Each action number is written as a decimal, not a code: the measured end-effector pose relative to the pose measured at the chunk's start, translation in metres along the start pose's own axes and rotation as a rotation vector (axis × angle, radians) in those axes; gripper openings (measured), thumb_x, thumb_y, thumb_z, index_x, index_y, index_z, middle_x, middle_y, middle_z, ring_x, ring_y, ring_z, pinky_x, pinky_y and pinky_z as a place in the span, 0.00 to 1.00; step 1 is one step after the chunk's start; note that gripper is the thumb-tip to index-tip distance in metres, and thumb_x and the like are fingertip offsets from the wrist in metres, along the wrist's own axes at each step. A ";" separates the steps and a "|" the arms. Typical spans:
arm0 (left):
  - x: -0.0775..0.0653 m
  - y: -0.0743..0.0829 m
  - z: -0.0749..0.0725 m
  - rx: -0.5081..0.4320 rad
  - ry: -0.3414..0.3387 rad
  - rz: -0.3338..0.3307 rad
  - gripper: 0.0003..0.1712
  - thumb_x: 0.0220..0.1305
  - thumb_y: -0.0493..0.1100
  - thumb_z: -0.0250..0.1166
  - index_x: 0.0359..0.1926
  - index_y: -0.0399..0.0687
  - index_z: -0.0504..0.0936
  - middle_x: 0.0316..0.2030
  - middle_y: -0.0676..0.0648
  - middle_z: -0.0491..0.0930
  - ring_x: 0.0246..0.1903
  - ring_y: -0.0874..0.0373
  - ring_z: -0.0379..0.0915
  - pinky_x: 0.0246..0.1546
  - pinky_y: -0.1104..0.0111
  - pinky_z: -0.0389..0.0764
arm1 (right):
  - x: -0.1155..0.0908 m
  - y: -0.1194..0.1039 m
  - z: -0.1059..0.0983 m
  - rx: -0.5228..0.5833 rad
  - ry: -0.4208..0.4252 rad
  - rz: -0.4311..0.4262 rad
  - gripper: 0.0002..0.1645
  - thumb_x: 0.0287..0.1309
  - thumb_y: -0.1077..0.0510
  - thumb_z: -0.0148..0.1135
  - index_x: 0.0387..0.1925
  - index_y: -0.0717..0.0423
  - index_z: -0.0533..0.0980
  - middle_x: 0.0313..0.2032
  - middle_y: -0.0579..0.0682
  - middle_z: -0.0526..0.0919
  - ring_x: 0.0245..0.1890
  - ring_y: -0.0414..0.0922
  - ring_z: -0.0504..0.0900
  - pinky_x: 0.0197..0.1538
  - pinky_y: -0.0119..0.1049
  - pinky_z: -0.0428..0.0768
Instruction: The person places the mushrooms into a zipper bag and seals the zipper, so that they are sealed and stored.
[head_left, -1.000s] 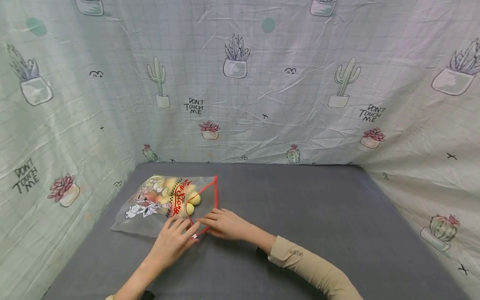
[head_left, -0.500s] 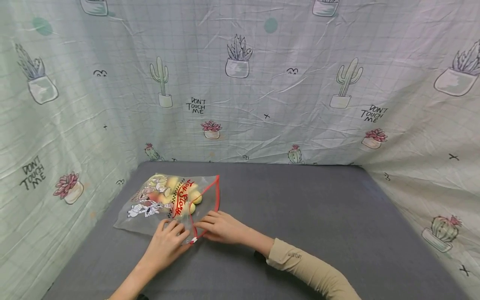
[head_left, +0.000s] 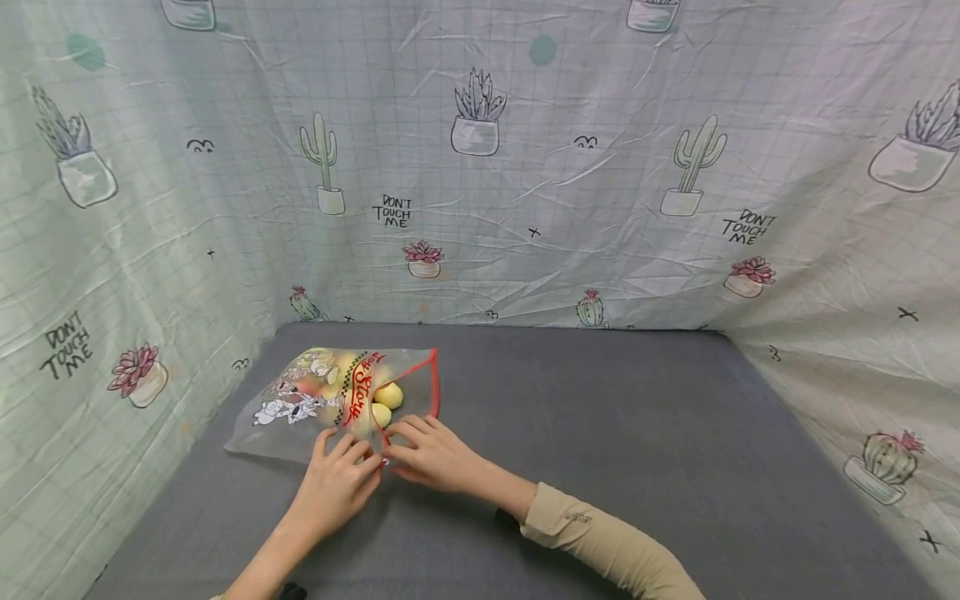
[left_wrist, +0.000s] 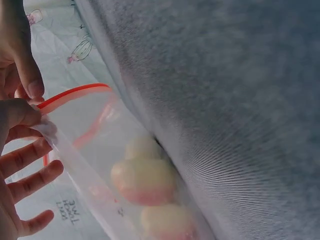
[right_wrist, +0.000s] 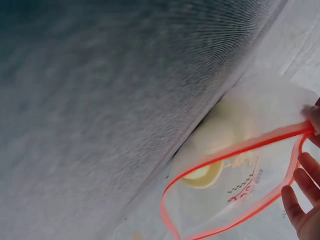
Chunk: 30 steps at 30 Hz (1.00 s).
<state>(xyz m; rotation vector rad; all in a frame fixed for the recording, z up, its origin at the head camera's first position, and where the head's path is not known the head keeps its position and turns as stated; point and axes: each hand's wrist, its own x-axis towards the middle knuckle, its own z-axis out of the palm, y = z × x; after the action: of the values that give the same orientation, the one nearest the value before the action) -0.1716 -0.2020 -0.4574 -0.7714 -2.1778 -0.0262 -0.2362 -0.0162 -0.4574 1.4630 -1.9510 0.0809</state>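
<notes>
A clear plastic zip bag (head_left: pixel 273 442) with red "Story" lettering and cartoon figures lies on its side. Several round yellow-and-red fruits (head_left: pixel 388 395) are inside; in the left wrist view, pinkish-yellow fruits (left_wrist: pixel 145 180) show through the plastic. Its mouth, edged by a red zip strip (head_left: pixel 435 383), gapes to the right. At the mouth's near corner, by the small zip slider (head_left: pixel 386 462), my left hand (head_left: pixel 337 479) pinches the plastic between thumb and forefinger, other fingers spread. My right hand (head_left: pixel 435 457) pinches the red edge right beside it, as the right wrist view shows along the strip (right_wrist: pixel 240 147).
The bag lies on the left part of a grey cloth-covered table (head_left: pixel 600 450). Behind and along both sides hangs a pale curtain (head_left: pixel 525 167) printed with cacti and potted plants.
The slider corner has risen away from me, with both hands following. The upper red edge has shifted left, widening the mouth and uncovering more of the fruits.
</notes>
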 end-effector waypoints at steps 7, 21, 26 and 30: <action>0.003 -0.001 -0.002 -0.017 0.058 -0.004 0.10 0.49 0.45 0.52 0.22 0.48 0.79 0.22 0.50 0.75 0.28 0.52 0.68 0.41 0.46 0.65 | 0.005 -0.001 0.000 -0.044 0.106 0.013 0.11 0.53 0.46 0.58 0.39 0.40 0.78 0.42 0.41 0.76 0.44 0.39 0.72 0.38 0.28 0.70; 0.007 -0.006 0.004 -0.003 0.033 -0.032 0.11 0.51 0.47 0.51 0.23 0.50 0.78 0.22 0.50 0.75 0.29 0.52 0.69 0.41 0.45 0.64 | 0.007 -0.004 -0.002 0.097 0.137 0.153 0.07 0.50 0.48 0.61 0.33 0.41 0.79 0.36 0.38 0.78 0.41 0.37 0.71 0.38 0.25 0.70; 0.008 -0.005 0.004 -0.021 0.052 -0.048 0.13 0.53 0.46 0.48 0.25 0.49 0.79 0.21 0.50 0.74 0.28 0.52 0.69 0.42 0.44 0.62 | 0.008 -0.005 -0.002 0.150 0.154 0.203 0.08 0.47 0.49 0.64 0.32 0.43 0.79 0.34 0.37 0.79 0.39 0.36 0.71 0.42 0.25 0.71; 0.010 -0.005 0.004 -0.010 0.048 -0.048 0.16 0.55 0.47 0.46 0.23 0.49 0.79 0.20 0.50 0.74 0.28 0.51 0.69 0.43 0.43 0.61 | 0.009 -0.005 -0.001 0.169 0.165 0.225 0.08 0.47 0.49 0.64 0.32 0.43 0.79 0.33 0.37 0.79 0.38 0.36 0.71 0.44 0.25 0.71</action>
<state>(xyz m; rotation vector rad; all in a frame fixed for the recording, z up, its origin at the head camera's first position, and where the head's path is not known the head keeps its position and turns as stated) -0.1819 -0.1998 -0.4518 -0.7168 -2.1514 -0.0795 -0.2321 -0.0248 -0.4532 1.2894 -2.0028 0.4625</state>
